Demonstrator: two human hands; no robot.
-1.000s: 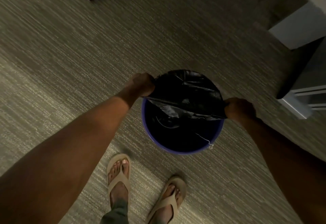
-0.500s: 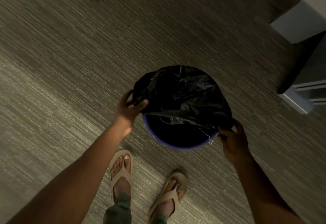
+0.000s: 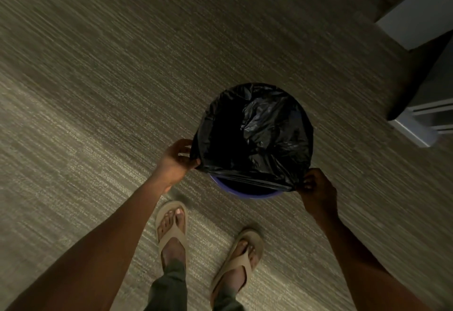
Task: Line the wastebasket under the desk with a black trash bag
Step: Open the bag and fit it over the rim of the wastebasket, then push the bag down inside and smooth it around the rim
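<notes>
The black trash bag [image 3: 255, 136] lay stretched across the mouth of the wastebasket [image 3: 247, 191], covering all but a thin blue arc of rim on the side nearest the person. The basket stood on the carpet [image 3: 98, 90], well out from the pale furniture [image 3: 416, 14] at the carpet's far right corner. The left hand [image 3: 175, 161] pinched the bag's hem at the basket's left side, thumb and fingers closed on the plastic. The right hand [image 3: 316, 190] gripped the hem at the near right edge. Two feet in tan flip-flops [image 3: 171, 227] stood just behind the basket.
</notes>
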